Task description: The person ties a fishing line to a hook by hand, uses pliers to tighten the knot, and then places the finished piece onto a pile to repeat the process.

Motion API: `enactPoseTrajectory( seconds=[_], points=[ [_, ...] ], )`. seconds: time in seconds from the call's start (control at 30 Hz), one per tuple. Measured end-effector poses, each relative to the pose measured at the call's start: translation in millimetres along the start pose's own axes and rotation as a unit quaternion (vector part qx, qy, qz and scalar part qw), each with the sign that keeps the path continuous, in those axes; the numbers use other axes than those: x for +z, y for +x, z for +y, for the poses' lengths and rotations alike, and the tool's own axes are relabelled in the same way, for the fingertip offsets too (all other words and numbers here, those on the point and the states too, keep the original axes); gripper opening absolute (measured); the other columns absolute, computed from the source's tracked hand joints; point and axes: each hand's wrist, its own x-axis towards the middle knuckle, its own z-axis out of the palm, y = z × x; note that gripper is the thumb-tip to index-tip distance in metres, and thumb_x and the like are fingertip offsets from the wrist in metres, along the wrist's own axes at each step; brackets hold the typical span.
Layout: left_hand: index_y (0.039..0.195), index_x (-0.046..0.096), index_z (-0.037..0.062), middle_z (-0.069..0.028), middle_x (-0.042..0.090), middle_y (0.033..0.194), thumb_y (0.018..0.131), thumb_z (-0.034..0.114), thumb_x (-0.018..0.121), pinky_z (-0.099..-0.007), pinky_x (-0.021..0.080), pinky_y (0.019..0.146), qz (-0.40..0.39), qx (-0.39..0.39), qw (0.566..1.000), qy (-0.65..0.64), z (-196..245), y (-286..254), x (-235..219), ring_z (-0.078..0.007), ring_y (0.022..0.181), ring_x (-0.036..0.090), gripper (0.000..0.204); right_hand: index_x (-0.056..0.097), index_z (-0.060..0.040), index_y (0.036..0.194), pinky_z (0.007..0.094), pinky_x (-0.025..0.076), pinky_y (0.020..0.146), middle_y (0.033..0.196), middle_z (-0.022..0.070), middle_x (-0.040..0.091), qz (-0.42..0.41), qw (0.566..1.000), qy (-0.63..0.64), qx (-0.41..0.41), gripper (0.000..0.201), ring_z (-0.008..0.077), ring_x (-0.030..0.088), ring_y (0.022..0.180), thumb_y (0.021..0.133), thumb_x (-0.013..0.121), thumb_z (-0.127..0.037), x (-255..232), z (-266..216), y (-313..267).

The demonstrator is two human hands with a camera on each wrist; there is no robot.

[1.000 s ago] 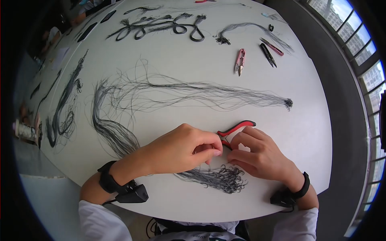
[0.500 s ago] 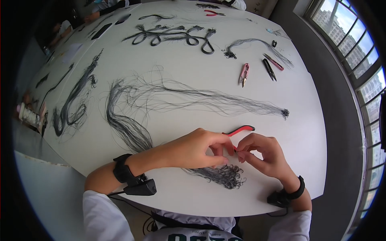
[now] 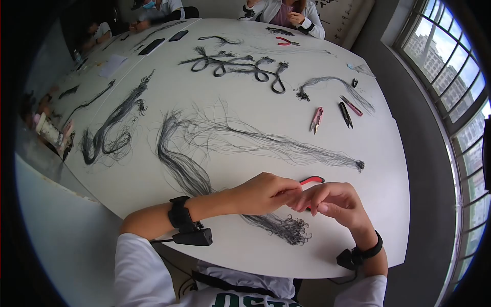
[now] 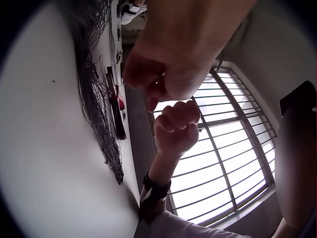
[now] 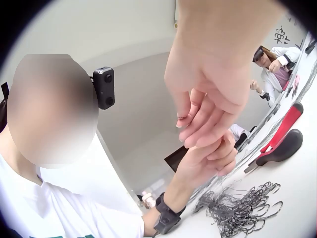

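Note:
In the head view my left hand (image 3: 271,193) is curled with thumb and forefinger together, pinching what looks like a thin strand, mostly hidden; a small glint shows between the fingers in the left wrist view. My right hand (image 3: 335,202) meets its fingertips, fingers loosely bent and thumb apart; in the right wrist view the right fingers (image 5: 208,126) reach down over the left hand (image 5: 200,161). Below both hands lies a bundle of dark fishing hooks (image 3: 289,230) on thin lines. Red-and-black pliers (image 3: 312,180) rest behind the hands, partly covered.
A long loose bundle of dark lines (image 3: 245,134) curves across the white table (image 3: 255,256). Farther back lie pink thread snips (image 3: 317,120), black snips (image 3: 345,115), looped bundles (image 3: 217,66) and phones (image 3: 152,46). Other people (image 3: 289,15) sit at the far side.
The head view has tilted up, bringing people at the far side into sight. My hands have closed together until their fingertips meet, and the right fingers have loosened from their pinch.

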Motion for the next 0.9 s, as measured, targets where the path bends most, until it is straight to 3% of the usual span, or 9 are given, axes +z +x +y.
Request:
enactPoseTrajectory(
  seconds=[0.1, 0.2, 0.3, 0.37, 0.43, 0.57, 0.6, 0.73, 0.9],
  points=[
    [0.093, 0.060, 0.0048, -0.0001, 0.047, 0.057, 0.098, 0.025, 0.042, -0.0250, 0.034, 0.051, -0.067, -0.035, 0.993, -0.092, 7, -1, -4, -0.0081, 0.051, 0.040, 0.027, 0.057, -0.0008, 0.083, 0.0435, 0.041, 0.095, 0.113, 0.0196, 0.060, -0.001, 0.993, 0.058, -0.103, 0.014, 0.0324, 0.047, 0.123, 0.092, 0.052, -0.010, 3, -7, 12],
    [0.094, 0.060, 0.0029, 0.0019, 0.038, 0.052, 0.102, 0.033, 0.028, -0.0234, 0.031, 0.049, -0.195, -0.053, 0.945, -0.259, 14, -1, -7, -0.0065, 0.048, 0.035, 0.044, 0.055, -0.0028, 0.083, 0.0445, 0.030, 0.105, 0.132, 0.0187, 0.050, 0.032, 0.965, -0.205, -0.161, 0.005, 0.0349, 0.032, 0.134, 0.087, 0.053, -0.004, -6, -13, 19],
    [0.101, 0.058, 0.0009, 0.0001, 0.042, 0.051, 0.101, 0.038, 0.021, -0.0238, 0.034, 0.047, -0.222, -0.039, 0.914, -0.338, 23, -5, -24, -0.0077, 0.046, 0.040, 0.052, 0.054, -0.0016, 0.083, 0.0411, 0.033, 0.103, 0.133, 0.0183, 0.048, 0.032, 0.955, -0.276, -0.102, 0.002, 0.0350, 0.036, 0.132, 0.085, 0.054, -0.002, -9, -5, 24],
    [0.107, 0.056, 0.0001, -0.0014, 0.044, 0.051, 0.101, 0.042, 0.017, -0.0244, 0.036, 0.046, -0.226, -0.040, 0.897, -0.378, 25, -5, -29, -0.0093, 0.044, 0.043, 0.057, 0.055, -0.0013, 0.081, 0.0371, 0.044, 0.088, 0.121, 0.0165, 0.056, 0.043, 0.940, -0.320, -0.115, 0.002, 0.0320, 0.055, 0.108, 0.083, 0.056, 0.000, -5, 3, 27],
    [0.121, 0.047, 0.0010, -0.0050, 0.048, 0.052, 0.100, 0.046, 0.013, -0.0270, 0.039, 0.044, -0.108, 0.016, 0.832, -0.545, 24, -3, -28, -0.0156, 0.042, 0.047, 0.061, 0.056, -0.0005, 0.082, 0.0360, 0.045, 0.080, 0.101, 0.0113, 0.062, 0.025, 0.934, -0.348, -0.083, 0.002, 0.0275, 0.058, 0.091, 0.082, 0.056, 0.001, -1, 10, 25],
    [0.142, 0.024, 0.0091, -0.0110, 0.060, 0.080, 0.098, 0.050, 0.017, -0.0317, 0.048, 0.063, -0.078, 0.057, 0.765, -0.637, 26, 0, -36, -0.0167, 0.054, 0.055, 0.060, 0.058, 0.0002, 0.084, 0.0343, 0.045, 0.073, 0.086, 0.0075, 0.061, 0.002, 0.935, -0.339, -0.103, 0.003, 0.0250, 0.058, 0.082, 0.082, 0.056, 0.002, 9, 3, 27],
    [0.144, 0.021, 0.0137, -0.0143, 0.059, 0.099, 0.098, 0.049, 0.020, -0.0349, 0.047, 0.076, -0.102, 0.109, 0.749, -0.645, 23, 4, -38, -0.0199, 0.072, 0.059, 0.058, 0.058, 0.0002, 0.084, 0.0341, 0.046, 0.072, 0.086, 0.0077, 0.061, 0.005, 0.940, -0.328, -0.095, 0.003, 0.0247, 0.058, 0.081, 0.082, 0.056, 0.002, 10, 7, 26],
    [0.142, 0.024, 0.0135, -0.0165, 0.052, 0.119, 0.098, 0.047, 0.025, -0.0360, 0.044, 0.088, 0.018, 0.089, 0.801, -0.591, 26, 2, -42, -0.0224, 0.096, 0.057, 0.055, 0.057, -0.0004, 0.084, 0.0344, 0.046, 0.069, 0.084, 0.0079, 0.061, -0.003, 0.936, -0.336, -0.107, 0.007, 0.0246, 0.058, 0.076, 0.078, 0.058, 0.004, 16, 19, 24],
    [0.135, 0.030, 0.0075, -0.0145, 0.052, 0.116, 0.098, 0.047, 0.027, -0.0377, 0.044, 0.086, 0.121, 0.085, 0.822, -0.549, 32, 4, -52, -0.0216, 0.093, 0.056, 0.054, 0.057, -0.0032, 0.081, 0.0349, 0.046, 0.066, 0.079, 0.0069, 0.059, -0.035, 0.905, -0.402, -0.136, 0.011, 0.0248, 0.055, 0.073, 0.074, 0.060, 0.004, 27, 18, 21]
  ],
)
